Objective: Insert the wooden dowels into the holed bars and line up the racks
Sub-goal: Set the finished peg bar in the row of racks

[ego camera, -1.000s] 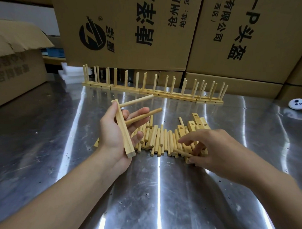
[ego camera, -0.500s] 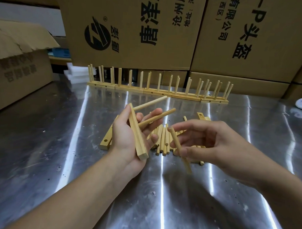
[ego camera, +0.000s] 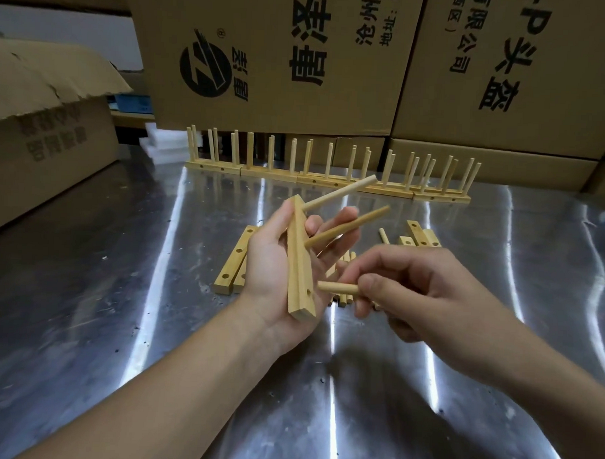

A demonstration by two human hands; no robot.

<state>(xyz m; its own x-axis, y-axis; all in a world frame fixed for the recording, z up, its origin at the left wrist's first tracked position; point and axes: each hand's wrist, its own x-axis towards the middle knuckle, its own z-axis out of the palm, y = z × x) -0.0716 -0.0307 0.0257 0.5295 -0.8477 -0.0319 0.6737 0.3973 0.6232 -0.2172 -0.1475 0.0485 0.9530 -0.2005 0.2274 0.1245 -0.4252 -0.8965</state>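
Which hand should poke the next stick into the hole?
Probably the right hand: it pinches a dowel whose tip points at the empty hole in the bar. The left hand is busy gripping that bar.

Two hands: left hand [ego camera: 276, 262], right hand [ego camera: 412, 291]. One holed bar [ego camera: 301, 280] in the left hand, bearing two inserted dowels [ego camera: 340, 193]. One loose dowel [ego camera: 337, 287] in the right hand. Five finished racks [ego camera: 327, 178] along the counter's [ego camera: 86, 290] far edge. Two spare bars [ego camera: 233, 264] left of centre; apparently three further bars [ego camera: 419, 235] right of centre. Piled dowels [ego camera: 343, 299] mostly hidden, uncounted.
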